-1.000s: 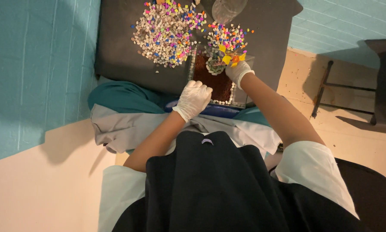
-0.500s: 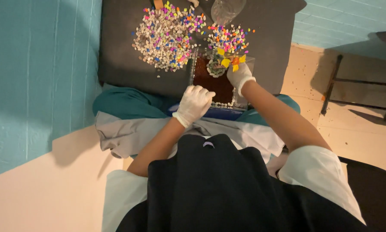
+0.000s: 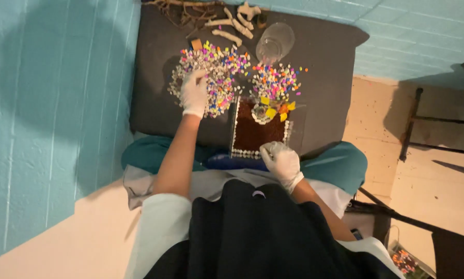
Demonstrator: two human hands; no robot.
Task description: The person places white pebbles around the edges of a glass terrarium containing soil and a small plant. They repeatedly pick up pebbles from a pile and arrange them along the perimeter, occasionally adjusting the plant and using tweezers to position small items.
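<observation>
I am watching the left hand (image 3: 194, 93) first: a second ago it was sitting by the near edge of the soil tray (image 3: 258, 135), and now it is reaching out across the dark tabletop (image 3: 154, 67) toward the far left. It is resting on top of the large pebble pile (image 3: 211, 72), white and bright-coloured stones mixed. Its gloved fingers are curling down into the stones, and I cannot tell whether they are pinching any.

The tray itself is staying where it was, at the tabletop's near edge, with brown soil and a row of white pebbles (image 3: 245, 153) lining its near side. The small succulent (image 3: 263, 111) is sitting at its far end, just this side of the smaller pebble pile (image 3: 276, 82).

The right hand (image 3: 281, 163) is doing the opposite: it was up by the succulent, and it is now pulling back to the tray's near right corner. Its fingers are bunching together over the white row, touching it; whether a pebble is between them is hidden from me. So the hands are swapping ends, one at the pile, one at the row.
</observation>
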